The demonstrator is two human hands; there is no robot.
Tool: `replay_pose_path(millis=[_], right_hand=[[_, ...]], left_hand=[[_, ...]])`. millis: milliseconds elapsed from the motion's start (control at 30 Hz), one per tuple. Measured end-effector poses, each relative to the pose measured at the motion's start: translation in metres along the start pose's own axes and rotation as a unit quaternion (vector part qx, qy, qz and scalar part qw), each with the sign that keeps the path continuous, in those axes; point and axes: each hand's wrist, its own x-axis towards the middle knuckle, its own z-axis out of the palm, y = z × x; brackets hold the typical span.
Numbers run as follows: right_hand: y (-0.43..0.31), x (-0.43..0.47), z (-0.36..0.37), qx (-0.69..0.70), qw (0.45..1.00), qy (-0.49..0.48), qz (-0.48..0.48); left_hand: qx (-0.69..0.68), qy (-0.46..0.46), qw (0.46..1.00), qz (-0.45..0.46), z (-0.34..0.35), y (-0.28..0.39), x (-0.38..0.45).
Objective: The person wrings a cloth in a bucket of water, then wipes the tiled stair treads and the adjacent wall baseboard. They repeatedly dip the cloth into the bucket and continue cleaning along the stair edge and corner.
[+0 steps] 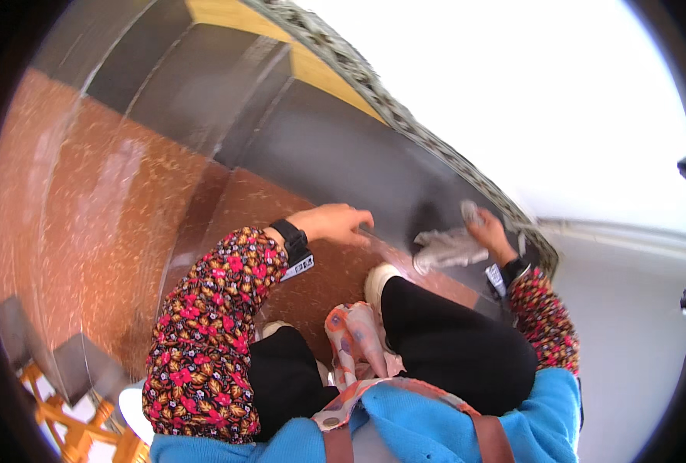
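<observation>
My right hand grips a crumpled pale cloth, part of which sticks up above the fingers while the rest hangs to the left over the dark stone strip along the wall. My left hand is held over the reddish stair tiles with its fingers loosely curled and nothing seen in them. Both wrists carry dark straps with small devices.
Stair steps with dark grey borders and reddish tiles run up to the left. A white wall stands at the right behind a patterned edge. Orange wooden balusters show at lower left.
</observation>
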Motion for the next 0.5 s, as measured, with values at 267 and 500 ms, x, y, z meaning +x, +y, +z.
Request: replay_pose_path(millis=[267, 500], right_hand=[[-0.179, -0.102, -0.095, 0.302, 0.951, -0.014, -0.061], [-0.102, -0.079, -0.087, 0.237, 0.965, -0.020, -0.109]], left_hand=[[-0.083, 0.261, 0.944, 0.185, 0.005, 0.053, 0.057], [-0.052, 0.249, 0.966, 0.048, 0.005, 0.049, 0.067]])
